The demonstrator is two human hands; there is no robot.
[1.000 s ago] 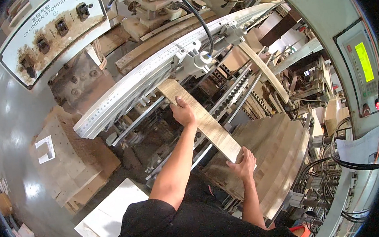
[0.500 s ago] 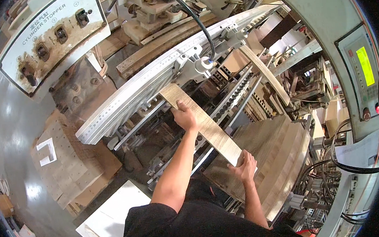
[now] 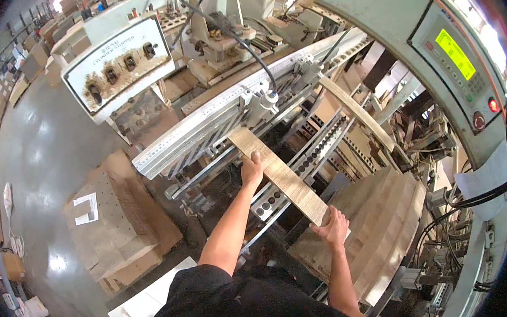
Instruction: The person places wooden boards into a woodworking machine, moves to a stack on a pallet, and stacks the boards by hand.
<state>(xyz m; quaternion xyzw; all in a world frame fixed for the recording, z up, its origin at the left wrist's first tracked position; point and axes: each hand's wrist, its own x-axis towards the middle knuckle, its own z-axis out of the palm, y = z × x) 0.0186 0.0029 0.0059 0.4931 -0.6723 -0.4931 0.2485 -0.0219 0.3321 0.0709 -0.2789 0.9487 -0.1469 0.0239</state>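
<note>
Tan wood-grained long flat board (image 3: 281, 174) (streaky, straight edges) | bare L hand (image 3: 251, 171): curled on side edge, thumb atop | bare R hand (image 3: 333, 229): clasping near end

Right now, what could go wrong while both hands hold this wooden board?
The left hand grips the wooden board near the strip of dark discs; fingers might get pinched between them. The board's far end appears close to the pale metal rail and could knock it.
</note>
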